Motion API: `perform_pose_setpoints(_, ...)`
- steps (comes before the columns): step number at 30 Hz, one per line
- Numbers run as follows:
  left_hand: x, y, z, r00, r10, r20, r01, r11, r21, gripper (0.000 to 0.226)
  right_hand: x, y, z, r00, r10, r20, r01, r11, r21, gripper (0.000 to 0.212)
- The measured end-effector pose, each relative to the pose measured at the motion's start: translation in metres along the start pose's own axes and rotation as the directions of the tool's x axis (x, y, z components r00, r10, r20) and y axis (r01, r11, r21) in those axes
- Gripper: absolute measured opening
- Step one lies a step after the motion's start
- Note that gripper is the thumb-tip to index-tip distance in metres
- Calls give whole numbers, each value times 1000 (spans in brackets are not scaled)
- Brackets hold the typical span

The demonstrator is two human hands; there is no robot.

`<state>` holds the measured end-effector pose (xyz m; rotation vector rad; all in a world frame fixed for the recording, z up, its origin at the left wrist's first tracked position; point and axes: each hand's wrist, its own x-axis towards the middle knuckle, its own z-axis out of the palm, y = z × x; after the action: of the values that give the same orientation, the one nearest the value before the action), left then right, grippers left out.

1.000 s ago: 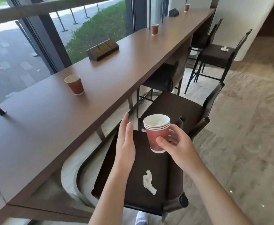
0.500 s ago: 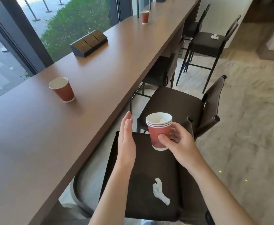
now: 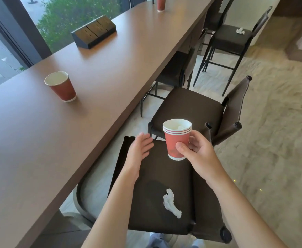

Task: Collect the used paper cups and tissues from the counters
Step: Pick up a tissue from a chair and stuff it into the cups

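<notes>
- We grip the stacked cups [image 3: 177,140] in our right hand [image 3: 198,153]; our left hand [image 3: 139,147] is relaxed, empty.
- We keep the stack upright and reach left-handed for the counter cup [image 3: 60,86].

Bare forearms, no sleeves, light blue trousers [image 3: 157,241] (bottom edge)

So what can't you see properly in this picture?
All in the head view:
- Inside the stacked cups that the right hand grips: something white shows, but the rim hides how much.
- The far cup on the counter: its top is cut off by the picture's edge.
- The cup nearer on the counter: its bottom is not visible.
- The tissue on the far chair: too small to make out.
</notes>
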<state>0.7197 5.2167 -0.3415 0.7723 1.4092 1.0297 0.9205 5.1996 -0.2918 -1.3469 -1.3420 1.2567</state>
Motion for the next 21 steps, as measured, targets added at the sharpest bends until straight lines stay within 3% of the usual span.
perform_pose_setpoints(3, 9, -48, 6, 979, -203, 5, 196, 948, 250, 37, -4, 9, -6, 999, 28, 16, -27, 999, -33, 36)
perform_pose_setpoints(6, 10, -96, 16, 953, -302, 7, 269, 860, 433, 30, -7, 18, -8, 997, 62, 33, -60, 995, -76, 38)
perform_pose_setpoints(13, 3, -162, 38, 884, -467, 2, 418, 794, 441, 47, -20, 42, -19, 985, 134, 105, -117, 981, -154, 43)
perform_pose_setpoints(21, -6, -182, 54, 896, -443, -30, 393, 760, 517, 70, -18, 48, -34, 981, 141, 132, -118, 979, -168, 66)
